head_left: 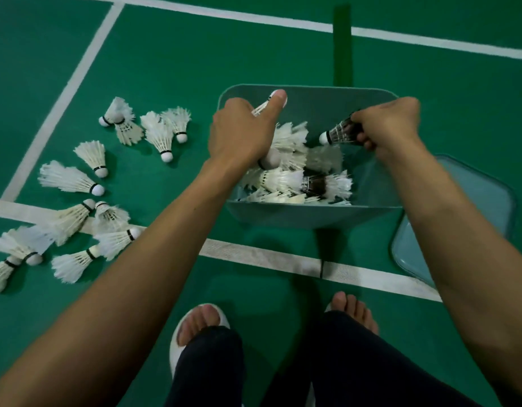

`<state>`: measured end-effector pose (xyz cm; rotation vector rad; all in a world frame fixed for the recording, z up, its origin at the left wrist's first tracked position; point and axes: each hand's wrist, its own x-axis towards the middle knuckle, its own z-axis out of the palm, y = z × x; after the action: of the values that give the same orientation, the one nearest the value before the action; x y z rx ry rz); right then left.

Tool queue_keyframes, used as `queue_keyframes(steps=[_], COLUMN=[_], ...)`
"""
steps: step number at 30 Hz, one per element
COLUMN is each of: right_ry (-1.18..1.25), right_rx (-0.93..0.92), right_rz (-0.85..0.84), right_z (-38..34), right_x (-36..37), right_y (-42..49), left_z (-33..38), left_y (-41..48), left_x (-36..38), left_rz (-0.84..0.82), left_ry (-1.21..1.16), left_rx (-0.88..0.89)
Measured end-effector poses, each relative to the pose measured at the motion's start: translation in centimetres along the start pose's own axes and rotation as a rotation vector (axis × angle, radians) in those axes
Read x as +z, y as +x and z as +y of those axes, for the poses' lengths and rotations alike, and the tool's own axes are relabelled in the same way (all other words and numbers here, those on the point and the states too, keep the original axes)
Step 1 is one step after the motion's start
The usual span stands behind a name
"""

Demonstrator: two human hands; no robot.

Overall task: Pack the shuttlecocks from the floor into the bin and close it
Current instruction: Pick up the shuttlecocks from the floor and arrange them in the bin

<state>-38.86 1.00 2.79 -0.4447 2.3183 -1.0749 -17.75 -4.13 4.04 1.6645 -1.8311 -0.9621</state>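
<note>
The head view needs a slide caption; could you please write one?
Left hand and right hand hold shuttlecocks over the open bin; others wait on the floor.

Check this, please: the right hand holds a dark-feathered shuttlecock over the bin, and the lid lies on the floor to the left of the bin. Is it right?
One detail is wrong. In the head view the lid lies on the floor to the right of the bin, not the left. The right hand does hold the dark-feathered shuttlecock over the bin.
</note>
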Motion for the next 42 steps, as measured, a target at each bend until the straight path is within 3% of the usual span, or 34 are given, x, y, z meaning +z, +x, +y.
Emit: queue_keyframes(steps=[3,7,11,17,22,25,29,32,35,37,40,42], right_ry=[0.045,0.173,0.205,0.271,0.184,-0.178,-0.086,0.123,0.479,0.574,0.115,-0.265], right_rx=[0.104,0.218,0.227,0.341,0.207,-0.007,0.192,0.365,0.489,0.426,-0.001,-0.212], right_rz=[-0.033,-0.094,-0.250,-0.284,-0.172,-0.088,-0.478,-0.610,-0.523,-0.366,0.042,0.197], right_z=[1.6,1.9,1.4,1.4,1.3,1.8,1.7,1.6,1.2,1.3,1.8,2.0], right_x=[1.7,4.2,6.5,7.2,5.5,2.8,1.1,1.3,0.3,-0.3,-0.7,-0.6], right_y=[1.7,2.3,1.9,2.1,1.4,1.2,-0.9,-1.5,-1.8,-1.3,-0.1,0.0], left_z=[-0.4,-2.1,-3.5,-4.4,-3.5,-2.7,-1.3,-0.3,-0.1,-0.2,-0.5,-0.7], left_y=[1.3,2.4,2.7,3.4,3.1,2.8,2.4,1.2,0.1,-0.1,0.1,0.2], left_x=[2.9,5.6,5.8,5.3,6.0,6.5,7.2,7.8,8.2,8.0,7.3,6.6], left_rz=[-0.194,-0.330,-0.361,-0.401,-0.418,-0.419,-0.363,-0.388,-0.441,-0.457,-0.482,-0.500], left_ry=[-0.051,-0.149,-0.200,-0.257,-0.351,-0.413,-0.474,-0.515,-0.443,-0.346,-0.321,-0.333], left_rx=[-0.137,-0.298,-0.329,-0.380,-0.417,-0.419,-0.320,-0.209,-0.098,-0.054,-0.116,-0.187])
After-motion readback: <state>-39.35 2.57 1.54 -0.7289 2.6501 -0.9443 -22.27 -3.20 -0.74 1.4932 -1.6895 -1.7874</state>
